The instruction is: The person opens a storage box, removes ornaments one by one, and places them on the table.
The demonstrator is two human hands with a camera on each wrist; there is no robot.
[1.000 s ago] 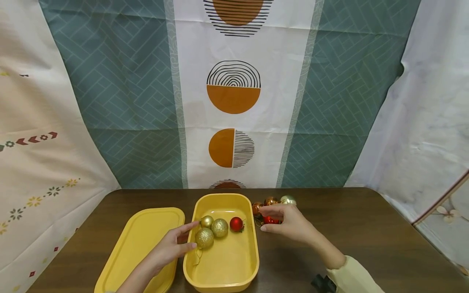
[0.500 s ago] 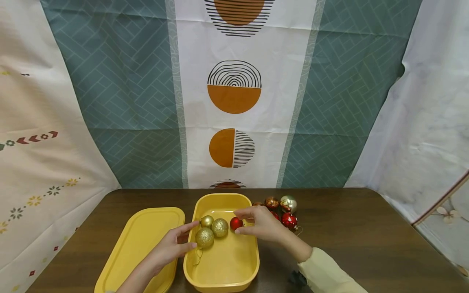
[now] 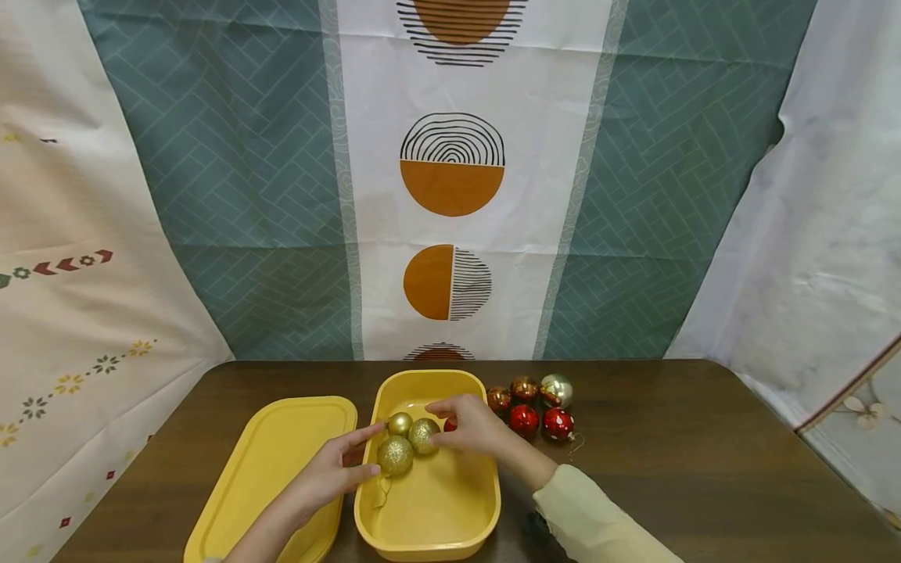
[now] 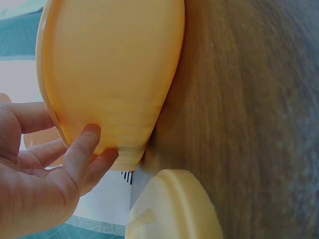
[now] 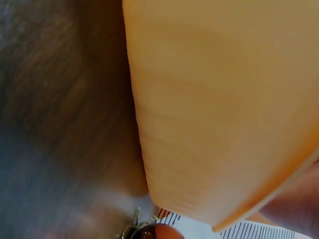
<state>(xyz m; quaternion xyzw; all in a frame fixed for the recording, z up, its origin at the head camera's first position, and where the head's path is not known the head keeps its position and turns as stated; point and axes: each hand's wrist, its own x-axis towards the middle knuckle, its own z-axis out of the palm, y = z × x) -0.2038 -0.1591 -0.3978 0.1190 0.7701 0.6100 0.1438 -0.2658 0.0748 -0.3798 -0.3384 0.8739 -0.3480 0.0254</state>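
A yellow plastic container (image 3: 450, 539) stands in front of me, holding two glittery gold baubles (image 3: 396, 456), a smaller smooth gold bauble (image 3: 400, 424) and a red bauble (image 3: 450, 424). My left hand (image 3: 334, 469) holds the container's left wall, with fingers on both sides of the rim, as the left wrist view shows. My right hand (image 3: 468, 426) reaches over the right rim into the container. Its thumb and fingertips are right at the right-hand glittery bauble, spread apart, and the hand covers most of the red bauble. In the right wrist view, the container's wall hides most of that hand.
A yellow lid (image 3: 281, 461) lies flat to the left of the container. Right of it, several more baubles cluster: copper (image 3: 524, 389), pale gold (image 3: 556, 390) and red, one with white dots (image 3: 558, 424). The wooden table (image 3: 669, 469) ends at a patterned cloth backdrop (image 3: 626, 195).
My right hand has moved left from over the baubles on the table, across the container's rim and past the red bauble to the glittery one. The left hand has kept its place.
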